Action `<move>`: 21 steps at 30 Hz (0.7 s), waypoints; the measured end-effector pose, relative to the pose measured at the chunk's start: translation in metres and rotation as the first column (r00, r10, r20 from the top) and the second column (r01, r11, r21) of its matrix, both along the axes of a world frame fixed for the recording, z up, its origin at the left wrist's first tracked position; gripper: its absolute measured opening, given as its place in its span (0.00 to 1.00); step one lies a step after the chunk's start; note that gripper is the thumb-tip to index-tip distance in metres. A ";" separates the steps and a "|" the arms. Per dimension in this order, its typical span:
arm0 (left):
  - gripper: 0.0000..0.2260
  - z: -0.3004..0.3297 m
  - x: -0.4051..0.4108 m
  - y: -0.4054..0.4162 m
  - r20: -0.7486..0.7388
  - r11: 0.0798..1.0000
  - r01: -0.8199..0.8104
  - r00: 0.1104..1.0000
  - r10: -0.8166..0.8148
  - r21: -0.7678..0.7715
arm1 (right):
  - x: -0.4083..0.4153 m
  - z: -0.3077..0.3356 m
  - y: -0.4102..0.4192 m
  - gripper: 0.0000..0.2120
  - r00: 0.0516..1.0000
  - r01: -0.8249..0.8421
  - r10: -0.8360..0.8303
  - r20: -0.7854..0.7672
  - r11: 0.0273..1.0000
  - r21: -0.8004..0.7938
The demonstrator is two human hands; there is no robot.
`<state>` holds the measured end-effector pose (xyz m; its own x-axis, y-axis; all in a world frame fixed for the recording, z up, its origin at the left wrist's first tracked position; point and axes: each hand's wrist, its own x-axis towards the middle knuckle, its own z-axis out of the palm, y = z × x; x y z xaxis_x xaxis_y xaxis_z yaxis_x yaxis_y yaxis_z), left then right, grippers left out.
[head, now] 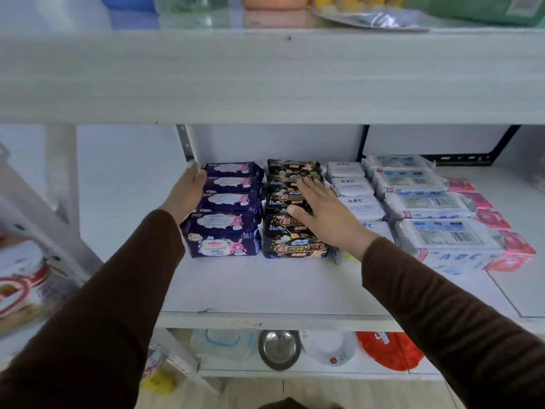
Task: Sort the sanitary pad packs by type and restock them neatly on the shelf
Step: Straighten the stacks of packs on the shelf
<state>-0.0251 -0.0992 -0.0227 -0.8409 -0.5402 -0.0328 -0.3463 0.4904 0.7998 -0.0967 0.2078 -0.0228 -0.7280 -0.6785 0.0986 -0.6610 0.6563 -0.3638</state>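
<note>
On the white shelf [265,287] the pad packs stand in rows running front to back. From left to right: dark purple packs [225,234], black and gold packs [292,246], small white ABC packs [352,185], larger white and blue packs [448,234], and pink packs [513,247]. My left hand [188,193] lies flat with straight fingers against the left side of the purple row. My right hand [320,211] rests flat, fingers spread, on top of the black row and partly hides the packs under it.
The upper shelf's thick white edge [265,75] overhangs close above the packs. A slotted metal upright [186,146] stands just behind my left hand. Below are a steel bowl [279,348], a white bowl [330,346] and a red item [389,349]. Boxed goods [20,278] sit at left.
</note>
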 end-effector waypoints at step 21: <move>0.31 -0.016 -0.018 -0.028 -0.011 0.783 -0.066 0.996 0.092 0.619 | -0.018 -0.017 0.002 0.32 0.998 0.043 -0.044 0.036 0.999 0.033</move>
<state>-0.0433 -0.1274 -0.0387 -0.8040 -0.4797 -0.3512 -0.3249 -0.1403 0.9353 -0.1142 0.2095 -0.0396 -0.7596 -0.6485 0.0495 -0.6180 0.6960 -0.3655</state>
